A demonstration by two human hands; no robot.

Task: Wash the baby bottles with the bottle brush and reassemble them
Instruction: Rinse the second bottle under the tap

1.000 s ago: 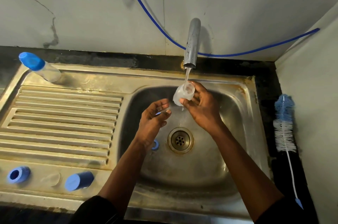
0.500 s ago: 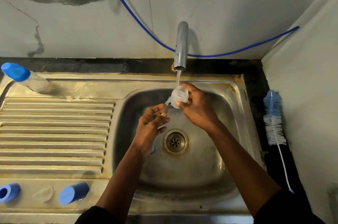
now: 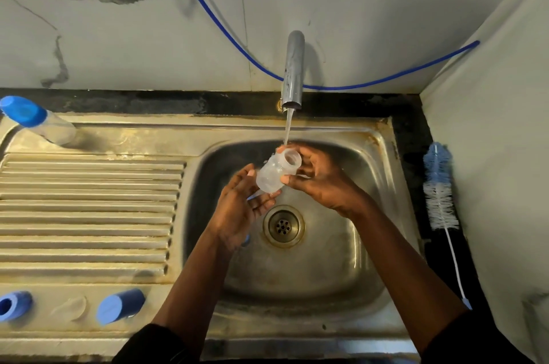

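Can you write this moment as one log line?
step: rinse | right hand: holds bottle under tap | left hand: under bottle | brush: beside sink

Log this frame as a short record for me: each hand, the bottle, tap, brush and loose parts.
right hand: grips the clear open bottle near its neck, at the water stream
left hand: by the bottle's base, fingers mostly straight; unclear whether it holds anything
tap: running
brush: lying right of the sink, untouched
second bottle: blue-capped, far left, behind the draining board
loose parts: blue cap and blue ring on the near-left edge
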